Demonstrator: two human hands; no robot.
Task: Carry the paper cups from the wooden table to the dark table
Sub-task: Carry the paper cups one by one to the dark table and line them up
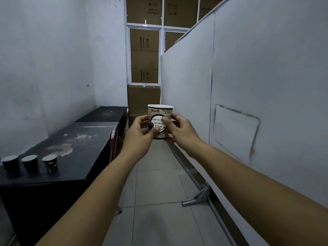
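A white partition wall (248, 77) on metal feet (197, 198) is running along the right of a narrow aisle, and a dark table (74, 150) is standing against the painted wall on the left, with a second dark table (106, 113) butting onto its far end. The grey tiled floor (159, 201) is lying between them, and at the far end stacked cardboard boxes (143, 98) are filling the space in front of and behind a white-framed window (144, 25). The near table's top is looking matte and scuffed, with pale worn patches in the finish. Three dark paper cups (30, 163) are sitting upright in a row near its front left edge, close to each other but apart, their open mouths facing up. Out over the aisle, the person is holding a light paper cup (159, 121) in the air in front of the body, well clear of both tables. The left hand (140, 129) is curling its thumb and fingers round the cup's left side, and the right hand (179, 129) is gripping the right side, thumb lying across the printed front. The cup is a short tapered cylinder with a rolled white rim and brown lettering; it is standing upright, long axis vertical, mouth up, printed face turned toward the camera.
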